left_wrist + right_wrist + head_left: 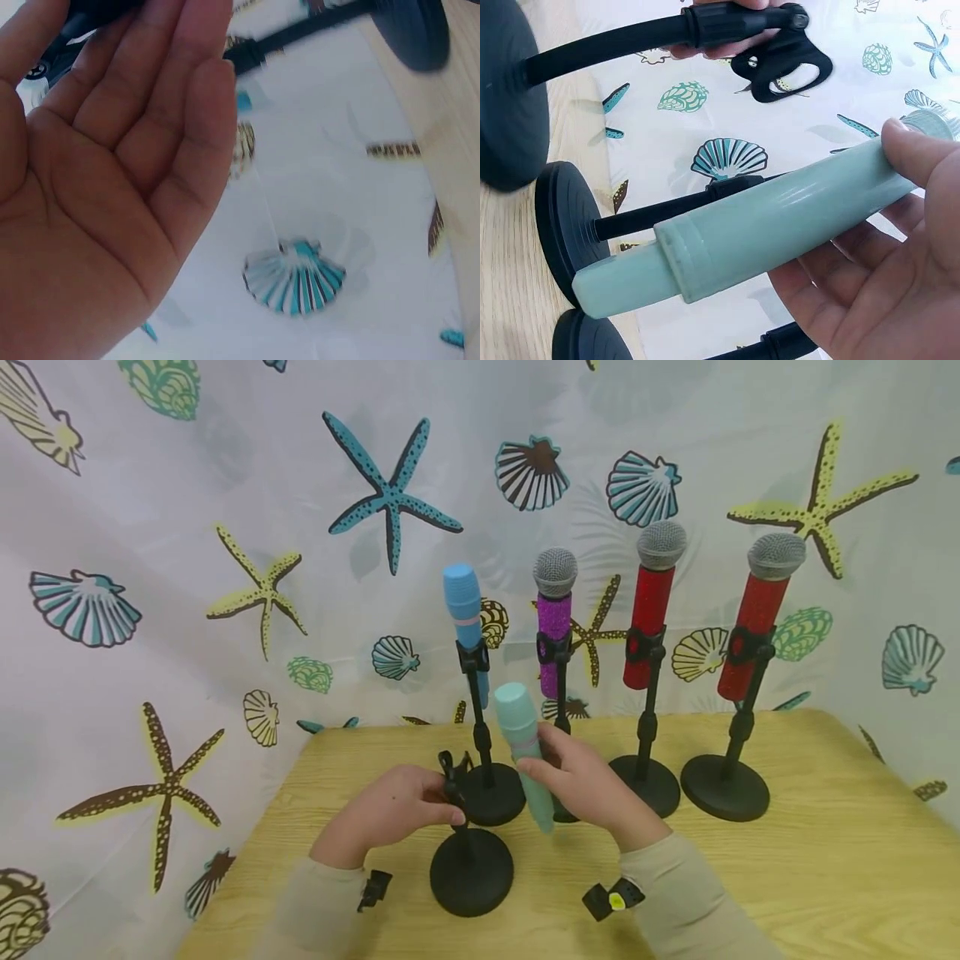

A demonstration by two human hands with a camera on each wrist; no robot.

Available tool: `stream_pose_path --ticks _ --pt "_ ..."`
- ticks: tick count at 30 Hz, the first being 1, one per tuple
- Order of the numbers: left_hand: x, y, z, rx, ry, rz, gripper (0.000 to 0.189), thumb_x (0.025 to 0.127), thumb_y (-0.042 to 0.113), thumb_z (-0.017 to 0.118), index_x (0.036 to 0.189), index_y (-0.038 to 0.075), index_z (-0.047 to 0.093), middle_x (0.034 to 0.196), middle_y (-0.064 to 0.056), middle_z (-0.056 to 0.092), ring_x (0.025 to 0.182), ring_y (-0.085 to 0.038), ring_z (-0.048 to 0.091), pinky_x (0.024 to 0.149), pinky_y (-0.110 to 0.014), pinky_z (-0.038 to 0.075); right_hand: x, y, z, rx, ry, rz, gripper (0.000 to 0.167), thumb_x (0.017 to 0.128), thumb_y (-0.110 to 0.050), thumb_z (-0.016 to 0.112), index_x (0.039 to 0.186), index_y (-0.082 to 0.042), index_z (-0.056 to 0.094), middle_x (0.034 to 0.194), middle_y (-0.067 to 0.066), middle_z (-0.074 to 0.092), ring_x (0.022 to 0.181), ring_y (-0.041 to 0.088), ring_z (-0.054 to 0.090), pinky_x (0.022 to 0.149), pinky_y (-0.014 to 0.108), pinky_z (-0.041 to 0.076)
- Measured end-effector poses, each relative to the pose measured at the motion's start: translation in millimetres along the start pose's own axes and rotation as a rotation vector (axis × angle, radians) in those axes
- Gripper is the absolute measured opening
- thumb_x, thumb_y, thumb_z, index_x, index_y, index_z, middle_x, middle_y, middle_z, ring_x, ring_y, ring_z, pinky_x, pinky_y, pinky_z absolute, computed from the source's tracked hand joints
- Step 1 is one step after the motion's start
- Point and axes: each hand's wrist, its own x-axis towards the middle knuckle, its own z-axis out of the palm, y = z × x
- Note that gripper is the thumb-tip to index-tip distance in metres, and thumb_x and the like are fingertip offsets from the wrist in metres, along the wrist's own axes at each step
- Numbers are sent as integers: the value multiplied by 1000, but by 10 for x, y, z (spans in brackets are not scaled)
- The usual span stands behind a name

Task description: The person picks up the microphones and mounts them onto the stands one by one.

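Note:
My left hand [401, 806] grips the upper pole of a small black microphone stand [472, 875], just under its clip [784, 67]. Nothing sits in that clip. In my right hand [585, 775] is a mint-green microphone [517, 714], pinched between thumb and fingers around its middle. It leans with its head up and its narrow tail [622, 285] down, just right of the held stand. The left wrist view shows the palm [82, 240], with the fingertips partly out of frame and the grip mostly hidden.
Behind my hands, a blue microphone [462, 597], a purple one [555, 618] and two red ones, one upright [651, 610] and one tilted [759, 614], stand in black stands along the wooden table [840, 860]. A patterned cloth [420, 410] hangs behind.

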Motion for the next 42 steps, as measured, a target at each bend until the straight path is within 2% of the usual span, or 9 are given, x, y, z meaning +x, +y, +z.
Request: stream_pose_path --ticks 7,11,18,21,25,28,32,37,42 --pt "172 316 281 25 -56 111 16 91 38 77 85 24 74 63 11 53 55 -7 42 52 -26 37 -13 38 -7 167 -30 24 58 107 -42 48 157 -22 27 139 12 58 127 30 57 102 58 43" --pt "251 409 369 43 -55 139 18 90 40 77 83 24 72 63 10 54 55 -7 44 51 -25 38 -23 24 -23 196 -46 29 56 109 -41 46 157 -22 26 140 13 57 129 30 55 105 59 40" --pt "283 439 430 -27 -76 173 17 92 36 76 88 19 74 68 12 59 57 -6 47 54 -24 39 -14 -34 -39 206 -93 37 58 109 -40 44 159 -20 23 138 13 57 132 32 51 108 60 36" --pt "292 453 415 2 -98 192 20 95 37 72 88 18 74 66 12 55 58 -5 46 55 -23 39 -5 -60 -48 186 -127 26 72 105 -40 55 161 -20 15 144 13 49 134 34 49 107 59 38" --pt "290 489 403 67 -128 172 23 98 41 67 90 20 72 67 12 54 61 -4 49 58 -24 41 -1 -56 -54 166 -156 14 91 96 -44 68 161 -19 9 150 14 40 135 36 46 104 60 41" --pt "279 510 409 94 -132 157 24 98 42 67 89 20 70 68 12 53 61 -4 50 59 -24 42 -5 -37 -51 182 -168 12 95 95 -48 69 161 -18 8 153 14 35 139 36 41 105 61 38" --pt "287 507 422 99 -134 180 24 98 42 66 91 20 71 70 13 55 63 -3 51 61 -24 44 -33 -31 -61 184 -163 7 96 94 -48 70 161 -17 9 157 14 32 142 36 37 107 63 34" --pt "304 495 433 105 -142 197 23 99 42 65 94 21 73 73 13 57 66 -3 53 64 -23 45 -61 -43 -84 136 -142 10 92 94 -49 70 160 -18 13 146 13 45 134 34 46 105 64 37" --pt "301 505 438 117 -146 188 22 99 42 64 97 22 73 77 14 60 69 -3 55 66 -23 47 -64 -52 -81 164 -148 -5 85 95 -47 69 156 -17 19 130 12 53 120 31 54 99 57 44"
